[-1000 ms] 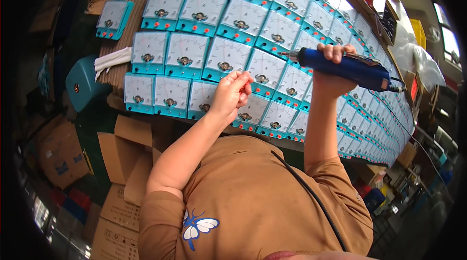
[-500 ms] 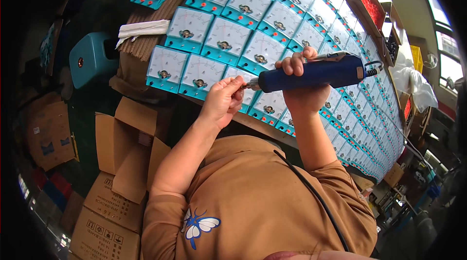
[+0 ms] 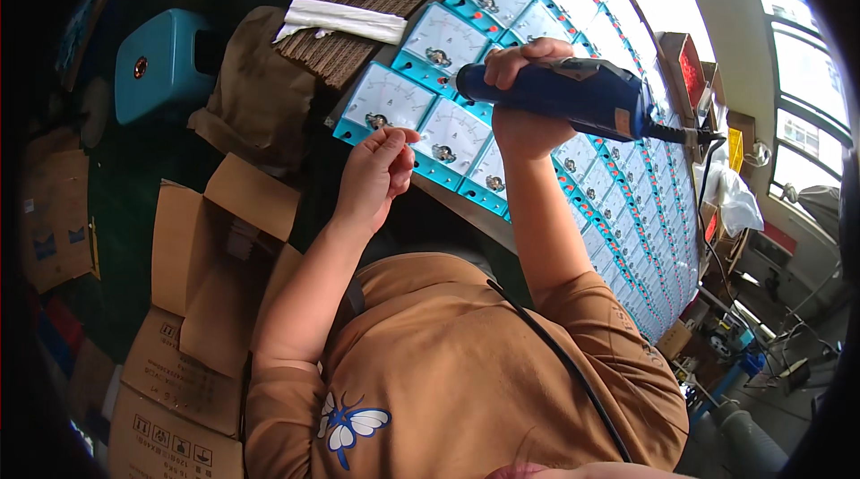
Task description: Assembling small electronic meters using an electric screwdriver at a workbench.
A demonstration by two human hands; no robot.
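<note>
My right hand point(image 3: 528, 107) is wrapped round a dark blue corded electric screwdriver point(image 3: 587, 96), held level above rows of panel meters. The tool's front end points left, over a meter point(image 3: 446, 38); its bit is hard to see. My left hand point(image 3: 376, 173) is closed in a pinch at the front edge of the rows, in front of the corner meter point(image 3: 387, 96). What its fingertips hold, if anything, is too small to make out. Each meter has a white dial face, a teal base, a silver metal part and red and black terminals.
A folded white cloth point(image 3: 345, 21) lies on corrugated cardboard point(image 3: 336, 58) left of the meters. Further left stands a teal stool point(image 3: 148, 67). An open carton point(image 3: 179, 246) sits by my left arm. Trays with red parts point(image 3: 688, 72) line the far right side.
The screwdriver's tip has come away from my left fingertips, and my right hand has lifted it up and away. The view has shifted, so the meters appear further right.
</note>
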